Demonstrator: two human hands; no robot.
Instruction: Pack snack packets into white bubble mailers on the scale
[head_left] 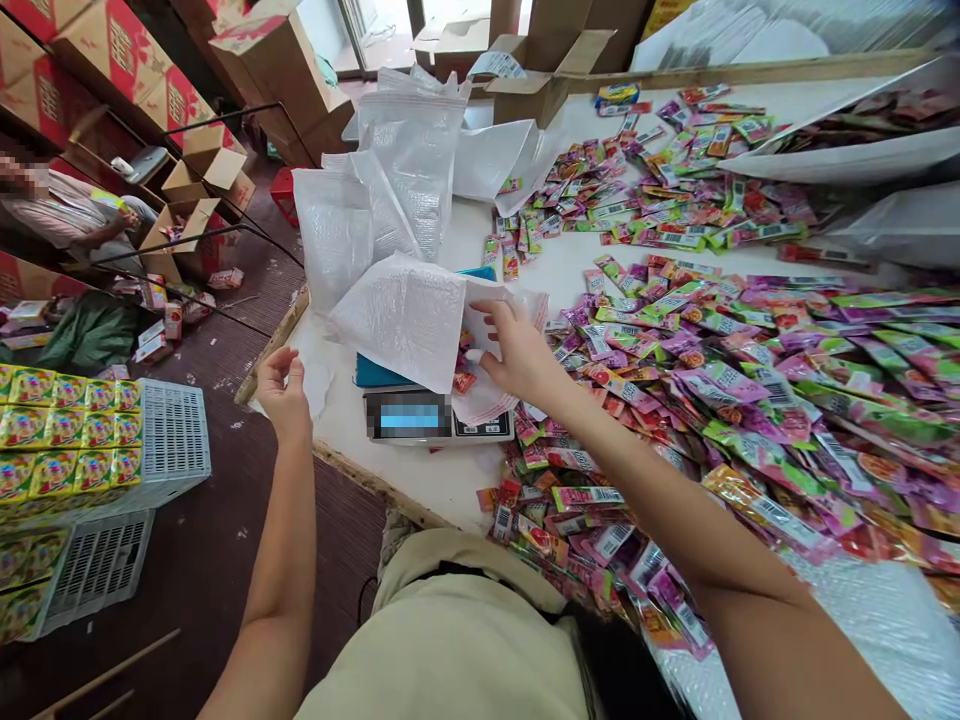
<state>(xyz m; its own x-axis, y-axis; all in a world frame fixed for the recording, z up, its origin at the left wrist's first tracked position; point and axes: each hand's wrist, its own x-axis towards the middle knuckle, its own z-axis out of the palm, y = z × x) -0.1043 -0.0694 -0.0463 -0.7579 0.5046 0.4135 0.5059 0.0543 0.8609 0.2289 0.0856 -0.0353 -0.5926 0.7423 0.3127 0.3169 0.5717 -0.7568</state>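
My right hand (517, 350) rests with fingers spread on the open mouth of a clear plastic bag (420, 320) that lies on a digital scale (439, 412). Some red packets (463, 375) show inside the bag under my fingers. Off the table's left corner, my left hand (283, 385) hovers with its fingers loosely curled and nothing visible in them. A big heap of colourful sachets (750, 360) covers the white table (420, 480) to the right of the scale.
More clear bags (390, 170) stand piled behind the scale. Cardboard boxes (525, 70) sit at the table's far edge. White crates (172, 440) with yellow-green cartons stand on the floor at left. A person (67, 210) sits far left among boxes.
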